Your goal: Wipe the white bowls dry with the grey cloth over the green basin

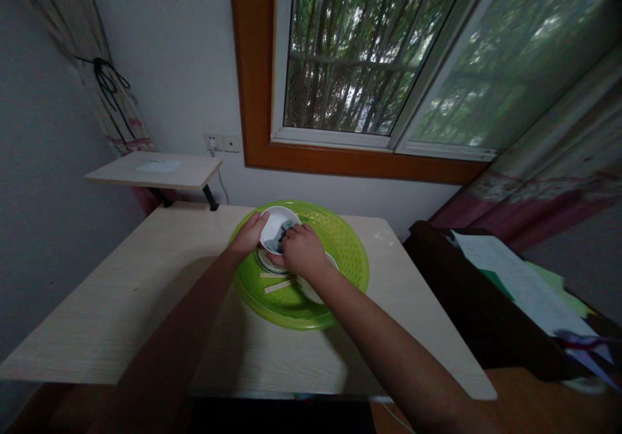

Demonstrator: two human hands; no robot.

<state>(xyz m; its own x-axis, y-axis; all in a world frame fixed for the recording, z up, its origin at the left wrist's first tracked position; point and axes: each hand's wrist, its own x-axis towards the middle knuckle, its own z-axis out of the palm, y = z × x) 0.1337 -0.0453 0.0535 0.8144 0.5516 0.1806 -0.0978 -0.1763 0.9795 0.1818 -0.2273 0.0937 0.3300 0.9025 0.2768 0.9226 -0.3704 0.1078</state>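
Note:
Over a round green basket [345, 243], my left hand [251, 232] grips the left rim of a white bowl [276, 216], which tilts toward me. A grey cloth [278, 238] lies inside the bowl, pressed by the closed fingers of my right hand [302, 249]. Beneath the bowl, white dishes [263, 260] rest in the basket. Another white bowl [311, 290] is partly hidden under my right wrist. Pale chopsticks [278, 286] lie in front of the dishes.
The basket stands on a pale wooden table [194, 304]. A small raised shelf [184, 170] is at the back left. Beyond the table's right edge, papers [515, 278] lie on dark furniture. A window is behind.

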